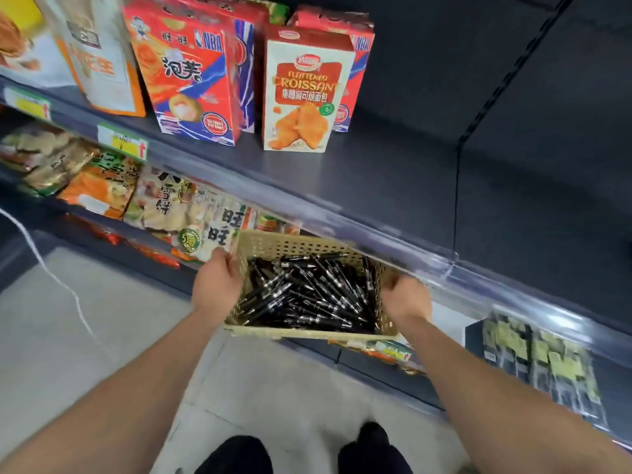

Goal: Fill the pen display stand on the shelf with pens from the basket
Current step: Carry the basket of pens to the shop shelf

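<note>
A white cable [51,275] trails over the pale floor [102,336] at the left. Beyond it, snack bags [102,186] lie on a low shelf. Higher up, tall boxes [191,80] stand upright on a dark shelf [376,186], and the front one furthest right is a croissant box [301,94].

The left hand [217,285] grips the left wall of the basket [273,244], its fingers curled over the rim near the far corner. The tan, perforated basket is held in the air between both hands, just on the near side of the dark shelf's clear front rail and roughly level. A loose heap of black pens [307,292] with silver bands lies in it, crossing at all angles and covering the bottom. Below the basket, at the near edge of the view, are two dark shoes [236,453] on the floor.

The right hand [405,297] grips the basket's right wall with its fingers curled round it, though blur hides how exactly they lie. Further right, dark packets [533,350] with yellowish labels sit in a row on a lower level.
</note>
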